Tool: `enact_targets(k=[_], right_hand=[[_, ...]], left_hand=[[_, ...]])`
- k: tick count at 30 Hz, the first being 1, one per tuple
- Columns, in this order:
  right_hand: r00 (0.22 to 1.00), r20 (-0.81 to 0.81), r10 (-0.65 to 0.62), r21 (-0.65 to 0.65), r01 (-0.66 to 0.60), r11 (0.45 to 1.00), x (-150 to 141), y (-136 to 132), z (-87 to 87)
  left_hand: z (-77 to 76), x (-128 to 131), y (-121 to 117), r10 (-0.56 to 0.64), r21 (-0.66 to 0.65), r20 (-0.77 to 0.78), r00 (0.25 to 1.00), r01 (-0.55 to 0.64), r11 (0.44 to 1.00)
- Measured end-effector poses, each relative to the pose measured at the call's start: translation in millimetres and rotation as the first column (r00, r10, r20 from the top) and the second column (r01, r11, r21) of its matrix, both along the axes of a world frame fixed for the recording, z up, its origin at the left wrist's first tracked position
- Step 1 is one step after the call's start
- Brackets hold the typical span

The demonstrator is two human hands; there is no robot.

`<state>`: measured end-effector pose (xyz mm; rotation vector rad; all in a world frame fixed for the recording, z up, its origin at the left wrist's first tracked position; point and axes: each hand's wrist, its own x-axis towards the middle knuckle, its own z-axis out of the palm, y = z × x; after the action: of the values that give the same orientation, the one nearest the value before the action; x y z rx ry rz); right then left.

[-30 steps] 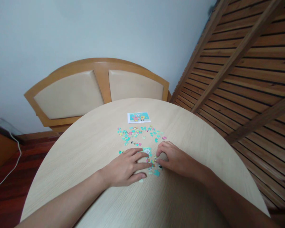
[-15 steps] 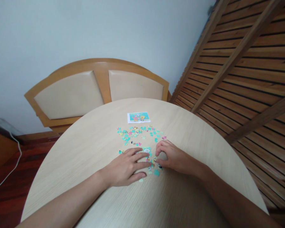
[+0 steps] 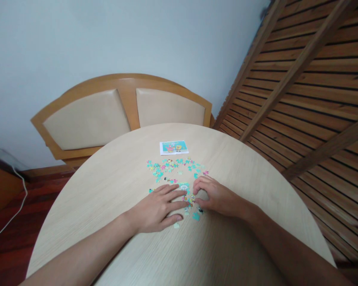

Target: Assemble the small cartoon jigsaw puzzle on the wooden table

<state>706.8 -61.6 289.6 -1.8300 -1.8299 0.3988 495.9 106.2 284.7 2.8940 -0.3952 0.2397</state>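
My left hand (image 3: 158,208) lies over the table with its fingers spread, their tips touching the left side of a small joined patch of jigsaw puzzle (image 3: 184,188) that shows a cartoon face on turquoise. Right of the patch, my right hand (image 3: 211,195) is curled, with thumb and fingertips closed about a small yellowish puzzle piece (image 3: 192,197) at the patch's edge. Part of the patch is hidden by the left fingers. Close below lie a turquoise piece (image 3: 196,216), a dark piece (image 3: 200,209) near the right thumb and a pale green piece (image 3: 176,225).
Several loose puzzle pieces (image 3: 158,173) are scattered beyond my hands. Behind them lies a picture sheet (image 3: 174,147) with pink and yellow cartoon figures. The round wooden table (image 3: 107,182) faces a padded bench back (image 3: 89,119); a slatted wooden panel (image 3: 286,99) rises at right.
My right hand has shifted slightly left with the small yellowish puzzle piece, closer to the joined patch. My left hand has stayed nearly in place.
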Motion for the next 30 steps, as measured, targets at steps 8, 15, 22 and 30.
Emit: enact_targets(k=[8, 15, 22, 30], right_hand=[[1.0, 0.012, -0.015, 0.005, 0.015, 1.0, 0.3, 0.7, -0.8], [0.999, 0.018, -0.042, -0.005, 0.042, 0.999, 0.1, 1.1, -1.7], [0.998, 0.032, -0.05, -0.013, 0.051, 0.999, 2.0, 0.1, -0.2], [0.999, -0.002, -0.032, -0.163, 0.031, 0.986, 3.0, -17.9, 22.6]], left_hand=[[0.9, -0.4, 0.1, 0.002, -0.006, -0.012, 1.0, -0.002, 1.0], [1.3, -0.2, -0.6, 0.001, -0.005, -0.015, 1.0, -0.001, 1.0], [-1.4, -0.7, 2.6, -0.026, -0.021, 0.017, 1.0, 0.027, 0.999], [2.6, 0.1, 2.7, -0.105, -0.094, 0.057, 0.993, 0.11, 0.989]])
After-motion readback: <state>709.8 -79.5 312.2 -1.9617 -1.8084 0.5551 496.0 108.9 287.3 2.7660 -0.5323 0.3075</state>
